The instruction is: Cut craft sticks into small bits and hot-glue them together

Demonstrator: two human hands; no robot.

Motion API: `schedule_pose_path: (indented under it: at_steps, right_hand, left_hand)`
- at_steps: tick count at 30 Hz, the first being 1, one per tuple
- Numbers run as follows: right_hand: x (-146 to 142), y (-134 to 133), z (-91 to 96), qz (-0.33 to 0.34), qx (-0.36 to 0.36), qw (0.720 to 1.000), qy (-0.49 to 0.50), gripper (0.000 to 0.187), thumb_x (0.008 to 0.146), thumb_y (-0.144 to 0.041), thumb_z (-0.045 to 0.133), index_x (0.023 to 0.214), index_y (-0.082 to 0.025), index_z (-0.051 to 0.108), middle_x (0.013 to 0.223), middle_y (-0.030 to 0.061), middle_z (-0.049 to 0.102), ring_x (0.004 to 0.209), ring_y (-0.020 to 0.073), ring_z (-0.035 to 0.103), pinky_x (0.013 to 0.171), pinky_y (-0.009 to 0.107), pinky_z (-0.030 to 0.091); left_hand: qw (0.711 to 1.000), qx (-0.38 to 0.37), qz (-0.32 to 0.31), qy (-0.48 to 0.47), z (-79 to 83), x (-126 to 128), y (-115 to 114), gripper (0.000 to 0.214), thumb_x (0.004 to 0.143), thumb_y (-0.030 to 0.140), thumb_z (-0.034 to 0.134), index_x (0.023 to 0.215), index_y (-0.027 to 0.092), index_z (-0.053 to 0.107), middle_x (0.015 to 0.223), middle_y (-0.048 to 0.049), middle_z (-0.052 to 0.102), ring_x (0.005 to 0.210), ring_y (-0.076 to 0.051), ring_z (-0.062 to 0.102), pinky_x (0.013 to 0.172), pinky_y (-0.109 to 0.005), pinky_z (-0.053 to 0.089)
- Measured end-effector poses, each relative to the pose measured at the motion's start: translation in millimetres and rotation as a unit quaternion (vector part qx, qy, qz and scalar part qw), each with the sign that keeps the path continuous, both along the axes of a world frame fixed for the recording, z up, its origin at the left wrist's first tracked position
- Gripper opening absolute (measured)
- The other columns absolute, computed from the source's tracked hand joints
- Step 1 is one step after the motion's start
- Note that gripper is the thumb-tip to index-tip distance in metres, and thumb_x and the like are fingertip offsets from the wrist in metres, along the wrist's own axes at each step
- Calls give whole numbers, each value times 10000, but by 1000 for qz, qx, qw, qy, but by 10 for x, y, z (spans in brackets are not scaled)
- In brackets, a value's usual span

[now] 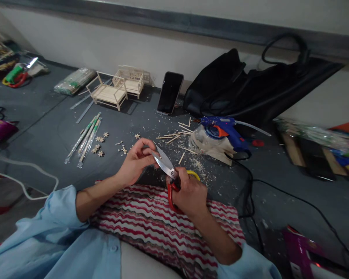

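Note:
My right hand (191,192) is wrapped round the handles of a pair of scissors (165,162), one loop red and one yellow, with the blades pointing up and left. My left hand (138,161) is closed in a pinch close to the blade tips. Whatever lies between its fingers is too small or hidden to make out. Beyond the hands, short wooden sticks (172,136) and cut bits are scattered over the dark table. Small flower-shaped wooden pieces (100,138) lie left of my left hand, beside wrapped sticks (88,137). A striped cloth (151,221) covers my lap.
A blue glue gun (227,130) rests on a clear container (202,139), its black cable (251,186) trailing right. Two miniature wooden furniture frames (110,95) stand at the back, near a propped phone (170,93) and a black bag (238,89). More scissors (16,75) lie far left.

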State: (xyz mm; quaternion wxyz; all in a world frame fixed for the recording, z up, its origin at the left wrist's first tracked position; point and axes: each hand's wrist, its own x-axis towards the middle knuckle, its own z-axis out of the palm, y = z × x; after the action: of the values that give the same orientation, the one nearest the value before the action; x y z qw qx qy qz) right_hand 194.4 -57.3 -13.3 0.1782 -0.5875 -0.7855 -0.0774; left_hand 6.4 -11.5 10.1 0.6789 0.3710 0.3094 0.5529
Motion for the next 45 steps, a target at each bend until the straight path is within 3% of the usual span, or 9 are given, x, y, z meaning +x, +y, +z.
schedule_pose_path:
  at_steps: [13,21,27,32,39,45]
  right_hand:
    - [-37,2,48,-1,-52,998,-27,150,799,-338,553,878,-215,589,570,6,615,543,187,574,544,281,279]
    - [-36,-26,-26,4,-106,994,-5,129,747,-236,510,867,-213,552,533,-7,599,494,172,544,520,269,269]
    - [14,20,-67,15,-100,989,111,96,847,-299,489,888,-217,516,555,-22,591,487,161,552,510,248,319]
    - [68,59,-18,10,-92,971,222,204,916,-422,486,867,-224,475,542,-61,531,444,123,501,513,226,354]
    - [41,34,-7,37,-69,984,161,249,900,-458,503,889,-211,535,561,-41,566,484,131,528,505,230,333]
    - [13,17,16,14,-34,998,47,217,863,-399,531,921,-207,614,589,4,624,555,177,576,558,268,331]
  left_hand:
    - [1000,18,-19,1,38,0,-10,277,731,177,751,870,184,512,701,28,666,582,-92,604,586,-211,485]
    - [1000,4,-30,9,42,-16,-3,303,733,189,764,876,187,497,685,41,650,592,-87,606,610,-210,479]
    - [999,0,-35,9,61,-32,7,312,742,166,761,905,188,496,686,39,662,619,-108,635,614,-226,487]
    - [999,5,-40,-4,65,-45,27,281,772,149,733,939,182,509,719,19,675,674,-117,648,616,-221,487]
    - [999,13,-48,-14,43,-51,43,273,778,173,736,965,177,536,734,18,658,677,-112,632,633,-225,486]
    - [999,1,-35,-13,42,-41,38,292,748,204,762,960,183,561,749,26,657,618,-93,600,619,-225,495]
